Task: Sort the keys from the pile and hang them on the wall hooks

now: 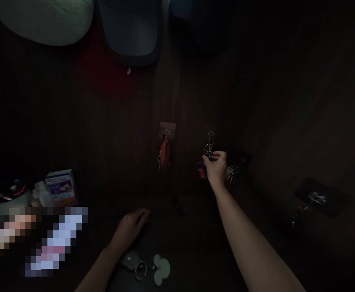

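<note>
My right hand (216,167) is raised to the dark wooden back panel, its thumb and fingers closed on a keychain (208,152). Metal links run up from the keychain to a small hook (210,134). Below my fingers dangles a reddish-purple tag (202,172). Further left, a reddish key pouch (164,156) hangs from an adhesive hook (167,130). My left hand (132,223) rests low on the dark shelf with its fingers loosely stretched and apart, seemingly holding nothing. Nearer me lie a keychain with a metal ring (140,270) and a white mouse-head-shaped charm (162,269).
Keys (231,174) hang just right of my right hand. Another adhesive hook (319,198) is on the right wall. A printed box (61,188) stands at left beside blurred items. Overhead hang a dark cap (131,32) and a pale rounded object (50,20). The light is dim.
</note>
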`<action>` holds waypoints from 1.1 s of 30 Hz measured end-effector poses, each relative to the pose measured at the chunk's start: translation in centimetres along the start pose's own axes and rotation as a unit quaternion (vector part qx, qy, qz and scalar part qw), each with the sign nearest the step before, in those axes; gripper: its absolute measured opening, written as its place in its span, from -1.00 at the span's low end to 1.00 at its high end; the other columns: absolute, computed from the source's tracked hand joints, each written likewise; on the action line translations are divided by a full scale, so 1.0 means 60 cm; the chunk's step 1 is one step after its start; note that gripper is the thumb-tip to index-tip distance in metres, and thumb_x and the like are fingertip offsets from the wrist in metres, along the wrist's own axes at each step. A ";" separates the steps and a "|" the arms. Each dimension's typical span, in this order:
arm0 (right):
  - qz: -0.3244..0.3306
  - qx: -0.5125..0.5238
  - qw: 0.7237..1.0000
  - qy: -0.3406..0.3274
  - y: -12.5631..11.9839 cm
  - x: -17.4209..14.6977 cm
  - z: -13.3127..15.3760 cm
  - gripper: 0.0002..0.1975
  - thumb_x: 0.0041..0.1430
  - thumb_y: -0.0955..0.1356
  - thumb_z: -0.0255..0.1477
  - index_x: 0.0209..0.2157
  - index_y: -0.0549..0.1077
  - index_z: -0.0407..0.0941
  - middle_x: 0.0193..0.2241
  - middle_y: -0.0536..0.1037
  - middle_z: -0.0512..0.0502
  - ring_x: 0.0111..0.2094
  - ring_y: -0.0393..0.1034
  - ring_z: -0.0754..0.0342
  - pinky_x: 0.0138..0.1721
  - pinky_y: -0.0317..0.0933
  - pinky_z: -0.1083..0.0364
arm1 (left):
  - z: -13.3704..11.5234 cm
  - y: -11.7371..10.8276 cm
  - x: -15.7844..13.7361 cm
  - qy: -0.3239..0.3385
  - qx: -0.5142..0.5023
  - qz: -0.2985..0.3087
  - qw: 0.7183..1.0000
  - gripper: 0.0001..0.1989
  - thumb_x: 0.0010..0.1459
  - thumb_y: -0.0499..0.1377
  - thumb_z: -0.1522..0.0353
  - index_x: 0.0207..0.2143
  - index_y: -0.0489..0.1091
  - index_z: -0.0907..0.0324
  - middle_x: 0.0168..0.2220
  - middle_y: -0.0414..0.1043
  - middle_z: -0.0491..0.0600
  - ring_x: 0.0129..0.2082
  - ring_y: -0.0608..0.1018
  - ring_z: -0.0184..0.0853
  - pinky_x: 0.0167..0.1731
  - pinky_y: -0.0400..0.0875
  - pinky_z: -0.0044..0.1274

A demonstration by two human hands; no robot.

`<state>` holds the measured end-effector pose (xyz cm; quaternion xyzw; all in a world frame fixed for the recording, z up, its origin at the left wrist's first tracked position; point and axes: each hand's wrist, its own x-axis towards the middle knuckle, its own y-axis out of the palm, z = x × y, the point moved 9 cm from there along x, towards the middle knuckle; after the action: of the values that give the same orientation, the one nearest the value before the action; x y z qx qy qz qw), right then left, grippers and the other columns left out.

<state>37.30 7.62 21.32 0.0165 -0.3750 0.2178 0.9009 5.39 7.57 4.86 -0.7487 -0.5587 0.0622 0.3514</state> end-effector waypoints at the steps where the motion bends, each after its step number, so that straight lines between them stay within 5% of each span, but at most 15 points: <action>1: 0.002 0.017 1.000 0.005 0.001 -0.008 -0.005 -0.65 -0.11 0.38 -0.31 -0.25 0.26 -0.07 -0.42 0.46 -0.02 -0.46 0.34 0.08 -0.38 0.17 0.12 | 0.001 0.000 0.000 0.000 0.001 0.001 1.000 -0.75 0.17 -0.02 0.27 -0.26 0.44 0.04 -0.25 0.55 -0.15 -0.27 0.57 -0.32 -0.22 0.40 -0.57; 6: 0.019 0.075 0.997 0.020 0.005 -0.049 -0.030 -0.54 -0.10 0.37 -0.32 -0.13 0.22 -0.10 -0.35 0.46 -0.06 -0.49 0.34 0.12 -0.40 0.22 0.12 | 0.006 0.002 0.000 -0.005 0.011 0.000 1.000 -0.74 0.16 -0.03 0.26 -0.26 0.44 0.04 -0.26 0.55 -0.15 -0.26 0.57 -0.32 -0.23 0.40 -0.57; 22: 0.141 0.104 0.983 0.045 0.021 -0.186 -0.087 -0.65 0.06 0.26 -0.36 -0.08 0.22 -0.10 -0.34 0.46 -0.09 -0.42 0.41 0.09 -0.38 0.29 0.09 | 0.012 0.001 0.000 0.006 -0.006 -0.013 1.000 -0.74 0.17 -0.02 0.24 -0.23 0.42 0.06 -0.31 0.54 -0.14 -0.31 0.57 -0.32 -0.27 0.38 -0.57; 33: 0.229 0.121 0.961 0.095 0.055 -0.304 -0.126 -0.71 0.08 0.23 -0.34 -0.13 0.29 -0.11 -0.36 0.48 -0.08 -0.51 0.42 0.12 -0.43 0.32 0.11 | 0.052 -0.061 0.003 -0.045 -0.058 -0.153 0.986 -0.74 0.13 0.03 0.22 -0.25 0.43 0.13 -0.47 0.52 -0.12 -0.41 0.56 -0.34 -0.35 0.38 -0.56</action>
<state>29.65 5.13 2.97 0.0186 -0.2521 0.4624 0.8499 1.04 9.65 4.77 -0.6702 -0.6844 0.0091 0.2869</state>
